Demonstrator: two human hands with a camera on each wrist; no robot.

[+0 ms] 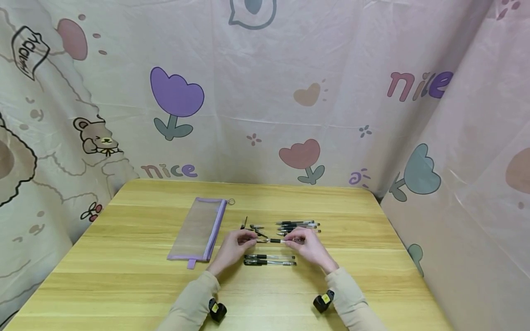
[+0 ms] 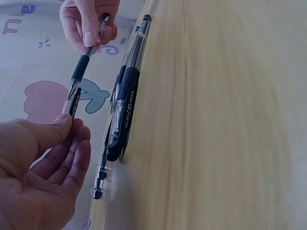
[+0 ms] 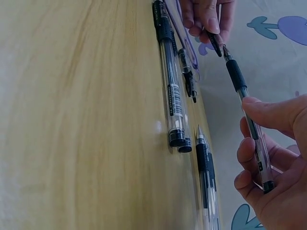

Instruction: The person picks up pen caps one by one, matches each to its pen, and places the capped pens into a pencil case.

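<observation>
Pinched between thumb and fingers of my left hand (image 1: 235,247) is a clear and black pen cap (image 3: 215,44). My right hand (image 1: 309,246) holds a clear-barrelled gel pen (image 3: 236,74) with a black grip, its tip pointing toward the cap. Cap and tip overlap in the left wrist view, while in the right wrist view the tip shows just beside the cap. Close in front of the hands, two capped gel pens (image 1: 270,263) lie side by side on the table. Behind the hands are several uncapped pens (image 1: 296,223) on the right and several loose caps (image 1: 256,226) on the left.
A mesh zip pouch (image 1: 194,230) with purple trim and a ring lies flat to the left of the pens. All of this is on a wooden table (image 1: 124,262). Patterned curtains (image 1: 256,92) hang behind and at both sides.
</observation>
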